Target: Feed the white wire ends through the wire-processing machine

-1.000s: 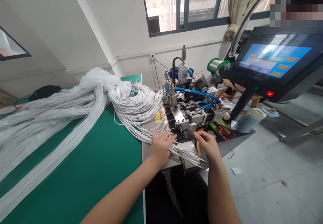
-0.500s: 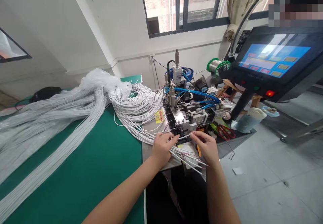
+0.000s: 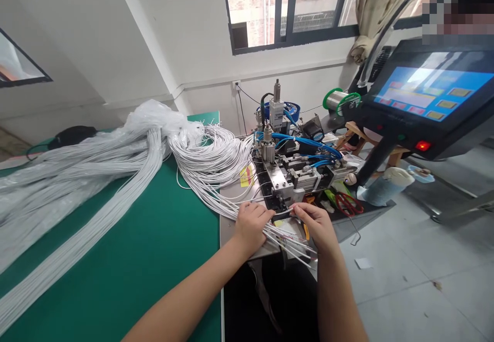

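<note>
My left hand [image 3: 251, 225] is closed round one white cable [image 3: 283, 212], low in front of the machine [image 3: 287, 172]. More white cables [image 3: 287, 236] run beneath that hand, their stripped ends with thin reddish wires fanning out to the right. My right hand [image 3: 314, 222] pinches the tip of the same cable between thumb and forefinger. This held cable stretches short and nearly level between both hands, just below the machine's metal front block. Whether the left palm also grips the cables under it is hidden.
Coiled white cables [image 3: 216, 157] lie left of the machine, beside bundles under plastic film [image 3: 150, 113] on a green table mat [image 3: 154, 259]. At right stand a touchscreen [image 3: 432, 92], red-handled scissors [image 3: 347, 204] and a solder wire spool [image 3: 340, 100]. A person is partly visible at upper right.
The view has shifted slightly, moving the scene a little to the right. Both hands keep hold of the same cable in nearly the same place.
</note>
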`<act>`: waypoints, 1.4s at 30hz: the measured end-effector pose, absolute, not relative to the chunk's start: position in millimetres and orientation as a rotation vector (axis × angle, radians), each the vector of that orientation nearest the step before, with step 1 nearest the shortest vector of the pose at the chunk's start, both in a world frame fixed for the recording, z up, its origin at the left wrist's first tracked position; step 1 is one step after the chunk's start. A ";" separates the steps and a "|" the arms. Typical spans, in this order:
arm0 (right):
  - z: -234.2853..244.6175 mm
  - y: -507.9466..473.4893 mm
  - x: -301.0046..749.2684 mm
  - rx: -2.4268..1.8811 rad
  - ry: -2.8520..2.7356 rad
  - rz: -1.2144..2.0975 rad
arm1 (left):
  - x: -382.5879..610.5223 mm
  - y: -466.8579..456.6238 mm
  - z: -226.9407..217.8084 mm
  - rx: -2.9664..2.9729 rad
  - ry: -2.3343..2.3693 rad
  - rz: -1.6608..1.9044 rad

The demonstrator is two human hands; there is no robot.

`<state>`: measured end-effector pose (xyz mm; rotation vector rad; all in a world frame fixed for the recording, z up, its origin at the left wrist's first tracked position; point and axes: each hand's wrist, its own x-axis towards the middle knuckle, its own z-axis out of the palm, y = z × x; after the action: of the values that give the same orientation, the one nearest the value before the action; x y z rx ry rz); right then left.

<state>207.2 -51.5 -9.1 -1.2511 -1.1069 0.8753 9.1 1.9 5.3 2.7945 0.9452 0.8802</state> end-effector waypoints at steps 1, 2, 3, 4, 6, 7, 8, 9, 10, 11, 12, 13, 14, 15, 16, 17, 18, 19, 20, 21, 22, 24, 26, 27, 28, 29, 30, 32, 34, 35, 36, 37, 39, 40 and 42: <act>-10.2 -51.2 209.4 -1.256 -1.106 0.899 | 9.1 2.0 5.3 2.797 0.935 0.869; -11.8 -50.6 211.9 -1.265 -1.108 0.912 | 9.1 2.0 5.5 2.800 0.925 0.859; -13.8 -49.8 214.5 -1.281 -1.115 0.912 | 9.1 2.0 5.7 2.807 0.916 0.848; -16.2 -48.8 216.9 -1.308 -1.129 0.895 | 9.2 1.9 5.9 2.817 0.910 0.834; -20.9 -46.5 220.6 -1.395 -1.174 0.807 | 9.5 1.7 6.2 2.842 0.915 0.800; -22.8 -45.4 221.5 -1.447 -1.205 0.746 | 9.7 1.6 6.2 2.852 0.927 0.781; -24.3 -44.4 221.8 -1.496 -1.236 0.686 | 9.9 1.4 6.2 2.858 0.943 0.764; -25.2 -43.5 221.5 -1.535 -1.263 0.636 | 10.1 1.2 6.2 2.859 0.962 0.752; -25.7 -42.6 220.8 -1.558 -1.282 0.602 | 10.3 1.0 6.1 2.855 0.983 0.743; -25.8 -41.6 220.0 -1.564 -1.294 0.587 | 10.5 0.8 6.0 2.848 1.004 0.736; -25.8 -40.6 219.2 -1.557 -1.298 0.587 | 10.7 0.6 5.9 2.840 1.022 0.731; -25.9 -39.4 218.4 -1.539 -1.297 0.598 | 10.9 0.4 5.8 2.833 1.037 0.727; -26.2 -38.1 217.9 -1.513 -1.296 0.617 | 11.1 0.3 5.7 2.825 1.049 0.723; -26.8 -36.7 217.7 -1.480 -1.297 0.641 | 11.3 0.2 5.7 2.819 1.058 0.718; -27.7 -35.3 217.5 -1.444 -1.300 0.670 | 11.5 0.1 5.7 2.812 1.066 0.716; -28.8 -34.0 217.5 -1.410 -1.303 0.697 | 11.6 0.1 5.8 2.806 1.072 0.717; -29.9 -32.7 217.6 -1.379 -1.308 0.720 | 11.7 0.0 6.0 2.801 1.077 0.720; -31.0 -31.6 217.6 -1.354 -1.312 0.735 | 11.8 -0.1 6.3 2.797 1.080 0.725; -31.9 -30.6 217.5 -1.338 -1.319 0.743 | 11.9 -0.2 6.6 2.793 1.082 0.732; -32.5 -29.8 217.3 -1.329 -1.323 0.742 | 11.9 -0.4 7.0 2.790 1.086 0.741; -32.9 -28.9 217.0 -1.323 -1.326 0.740 | 11.9 -0.7 7.4 2.786 1.092 0.749; -33.3 -26.9 216.2 -1.312 -1.310 0.762 | 11.8 -1.2 8.0 2.778 1.108 0.754; -34.0 -24.6 215.2 -1.292 -1.243 0.859 | 11.7 -1.4 7.9 2.772 1.128 0.749; -34.6 -23.4 214.7 -1.280 -1.189 0.932 | 11.7 -1.4 7.7 2.770 1.137 0.746; -35.5 -22.3 214.1 -1.265 -1.129 1.008 | 11.7 -1.3 7.4 2.768 1.145 0.745; -36.5 -21.2 213.7 -1.251 -1.068 1.075 | 11.7 -1.2 7.1 2.767 1.151 0.746; -37.6 -20.4 213.3 -1.238 -1.014 1.127 | 11.6 -1.1 6.8 2.767 1.155 0.750; -39.8 -19.2 212.8 -1.215 -0.939 1.189 | 11.6 -0.9 6.4 2.765 1.156 0.762; -41.5 -18.6 212.7 -1.194 -0.902 1.218 | 11.6 -1.0 6.2 2.762 1.153 0.771; -41.9 -18.5 212.8 -1.188 -0.896 1.226 | 11.7 -1.1 6.2 2.761 1.151 0.775; -42.1 -18.4 212.9 -1.186 -0.893 1.226 | 11.8 -1.2 6.2 2.759 1.147 0.781; -41.9 -18.5 212.9 -1.187 -0.891 1.220 | 12.0 -1.3 6.1 2.757 1.142 0.787; -40.8 -18.9 212.7 -1.189 -0.891 1.200 | 12.2 -1.7 6.1 2.750 1.135 0.802; -40.1 -19.3 212.4 -1.188 -0.891 1.193 | 12.1 -1.8 6.0 2.746 1.136 0.808; -39.5 -20.6 211.8 -1.190 -0.896 1.183 | 11.7 -2.0 5.8 2.743 1.143 0.809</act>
<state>211.8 -20.6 -39.5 -1.1896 -0.8955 1.1831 11.7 -2.0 5.8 2.7432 1.1432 0.8094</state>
